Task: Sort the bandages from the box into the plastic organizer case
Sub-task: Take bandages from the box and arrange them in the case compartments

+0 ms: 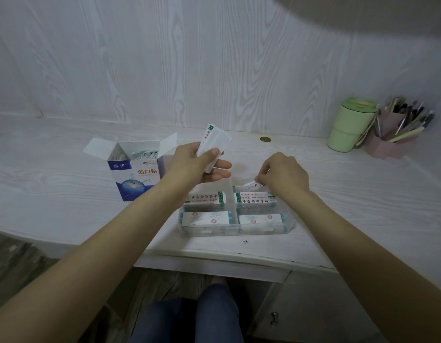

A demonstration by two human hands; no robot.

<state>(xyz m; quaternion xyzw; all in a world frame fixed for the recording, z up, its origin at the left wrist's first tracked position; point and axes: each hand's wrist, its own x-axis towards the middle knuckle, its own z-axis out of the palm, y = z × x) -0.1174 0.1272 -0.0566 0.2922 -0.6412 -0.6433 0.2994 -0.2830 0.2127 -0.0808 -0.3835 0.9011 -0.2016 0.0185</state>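
An open blue and white bandage box [135,174] stands on the desk at the left, with bandages inside. My left hand [194,164] grips a stack of white bandages [213,142] above the desk, just right of the box. A clear plastic organizer case [235,230] sits in front of me, and its compartments hold wrapped bandages. My right hand [283,174] pinches a single bandage [251,184] at the far right compartment of the case.
A green lidded cup [350,127] and a pink holder full of pens [397,134] stand at the back right. A small coin [265,139] lies near the wall. The desk's front edge runs just below the case; my knees are under it.
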